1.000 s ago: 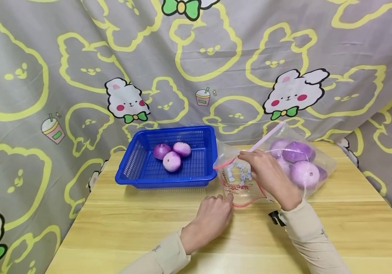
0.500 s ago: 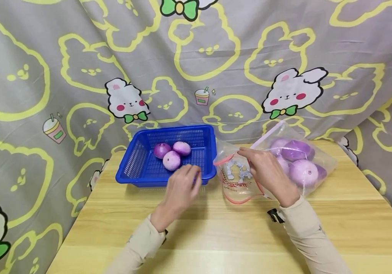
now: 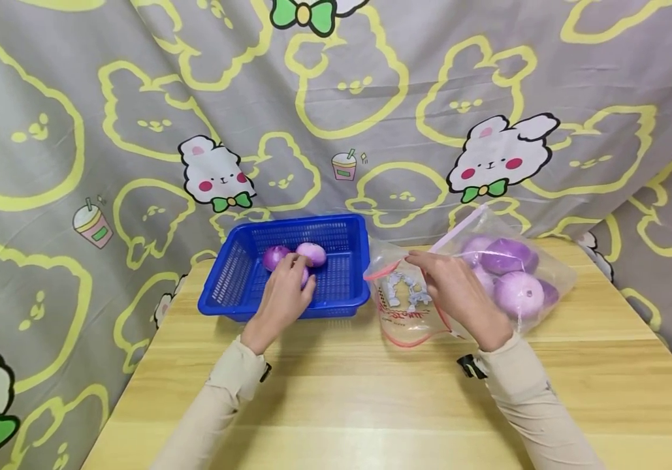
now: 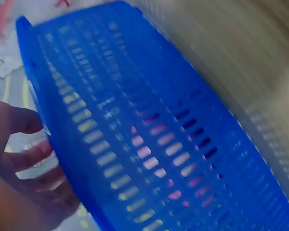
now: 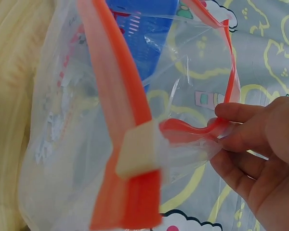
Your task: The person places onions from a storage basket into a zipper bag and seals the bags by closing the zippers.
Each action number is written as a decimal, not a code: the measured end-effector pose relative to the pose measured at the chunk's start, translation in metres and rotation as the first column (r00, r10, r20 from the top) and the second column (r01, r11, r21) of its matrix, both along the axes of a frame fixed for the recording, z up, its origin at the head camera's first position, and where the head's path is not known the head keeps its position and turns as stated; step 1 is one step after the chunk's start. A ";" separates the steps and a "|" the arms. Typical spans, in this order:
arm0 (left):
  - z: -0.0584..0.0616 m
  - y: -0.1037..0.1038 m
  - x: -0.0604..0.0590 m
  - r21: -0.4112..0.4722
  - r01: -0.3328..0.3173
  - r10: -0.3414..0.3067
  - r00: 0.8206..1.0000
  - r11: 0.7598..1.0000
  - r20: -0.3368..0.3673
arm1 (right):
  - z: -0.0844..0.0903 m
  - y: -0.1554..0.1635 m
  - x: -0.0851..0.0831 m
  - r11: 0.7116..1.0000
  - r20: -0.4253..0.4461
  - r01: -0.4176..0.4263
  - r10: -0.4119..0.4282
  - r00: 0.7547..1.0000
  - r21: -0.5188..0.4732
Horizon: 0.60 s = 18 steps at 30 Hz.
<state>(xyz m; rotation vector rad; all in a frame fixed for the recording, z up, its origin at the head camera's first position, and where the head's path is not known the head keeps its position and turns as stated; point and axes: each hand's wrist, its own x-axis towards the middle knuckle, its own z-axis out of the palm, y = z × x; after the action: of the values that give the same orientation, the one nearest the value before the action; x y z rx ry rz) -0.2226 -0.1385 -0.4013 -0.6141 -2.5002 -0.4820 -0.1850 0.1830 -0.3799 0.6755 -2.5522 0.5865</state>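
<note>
I see my left hand (image 3: 284,294) reaching into the blue plastic mesh basket (image 3: 236,281) on the desk, its grip curled over a round purple onion (image 3: 304,277). My right hand (image 3: 456,294) pinches the clear zip bag's red rim (image 5: 192,129), holding it open.

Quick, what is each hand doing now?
Left hand: grips an onion in the blue basket.
Right hand: pinches the zip bag's rim.
</note>
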 end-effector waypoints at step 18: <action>-0.002 -0.027 -0.046 -0.254 -0.136 0.254 0.816 0.958 0.520 | -0.002 -0.001 0.000 1.000 -0.017 0.008 -0.008 1.000 -0.013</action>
<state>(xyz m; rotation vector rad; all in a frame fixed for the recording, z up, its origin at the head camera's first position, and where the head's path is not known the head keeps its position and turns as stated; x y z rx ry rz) -0.2689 -0.1658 -0.4036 -0.3045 -3.1547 -0.3559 -0.1848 0.1818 -0.3820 0.6628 -2.5318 0.5915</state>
